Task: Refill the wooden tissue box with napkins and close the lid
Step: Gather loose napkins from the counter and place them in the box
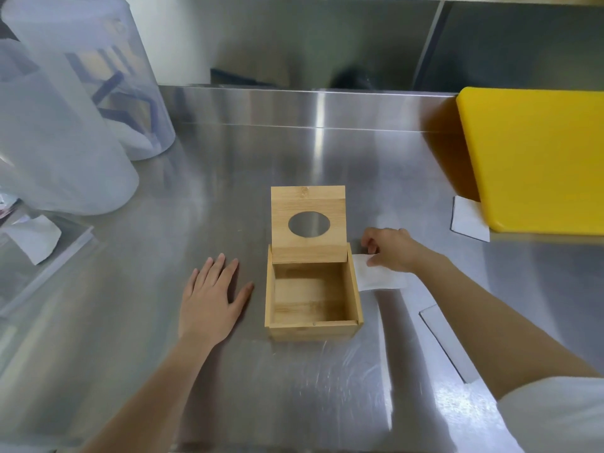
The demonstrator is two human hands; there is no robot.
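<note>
Head view: the wooden tissue box (312,295) stands open and empty on the tabletop (327,165), its lid (308,223) raised. The right hand (390,250) pinches a white napkin (379,276) lying just right of the box wall; the cavity lies immediately to that grip's left. The left hand (209,299) rests flat, fingers spread, farther from the napkin.

Napkin: white paper napkin (379,276) right of the open wooden tissue box (313,294) — partly hidden under the right hand (390,248).
Board: yellow plastic cutting board (536,158) — cut off by the right edge.
</note>
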